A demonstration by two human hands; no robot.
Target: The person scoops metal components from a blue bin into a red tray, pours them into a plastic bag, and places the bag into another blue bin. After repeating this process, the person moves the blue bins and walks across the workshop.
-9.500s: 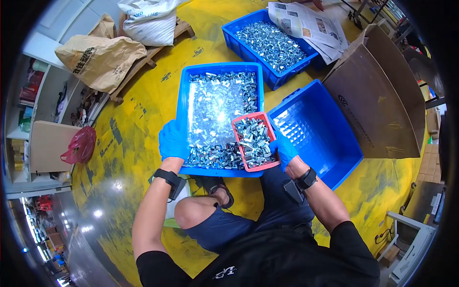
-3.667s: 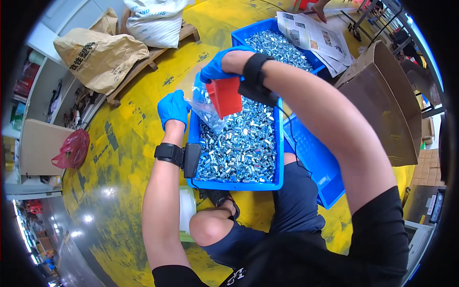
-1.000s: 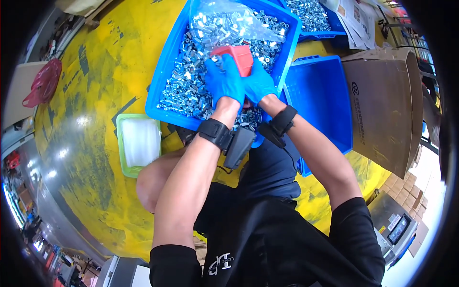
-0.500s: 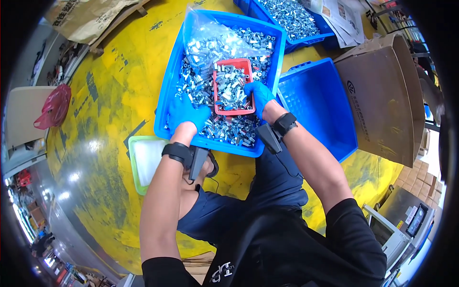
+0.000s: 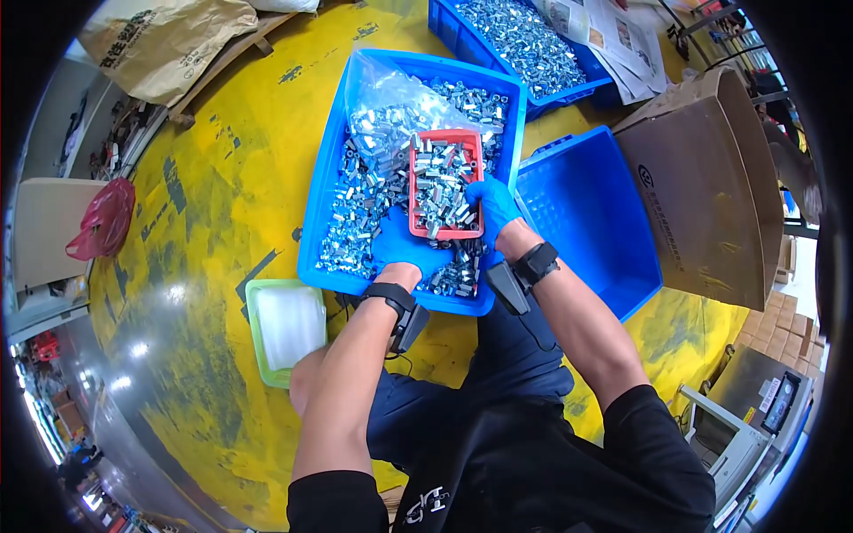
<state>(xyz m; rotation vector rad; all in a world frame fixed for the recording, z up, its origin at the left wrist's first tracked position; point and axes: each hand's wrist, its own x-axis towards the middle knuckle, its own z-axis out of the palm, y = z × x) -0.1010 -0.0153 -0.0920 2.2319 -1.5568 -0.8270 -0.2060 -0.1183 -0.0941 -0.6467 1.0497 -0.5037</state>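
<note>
A large blue bin (image 5: pixel 318 191) in front of me holds a heap of small shiny metal pieces (image 5: pixel 351 235), many of them short and tube-like. Over the heap sits a red tray (image 5: pixel 416 233) filled with the same pieces. My right hand (image 5: pixel 494 204), in a blue glove, grips the tray's right rim, thumb over the edge. Down in the loose pieces, beside the tray's lower left corner, is my gloved left hand (image 5: pixel 407 247); its fingers are largely hidden. A clear plastic bag (image 5: pixel 391 89) lies across the bin's far left part.
At the right stand an empty-looking blue bin (image 5: pixel 591 222) and an open cardboard box (image 5: pixel 702 186). Another blue bin (image 5: pixel 533 53) of metal pieces is at the back. A green-rimmed tray (image 5: pixel 289 329) with white contents rests on the yellow floor (image 5: pixel 213 266), left of my legs.
My left hand has moved right across the heap, up to the red tray. The red tray sits slightly farther right in the bin, with my right hand still on its rim.
</note>
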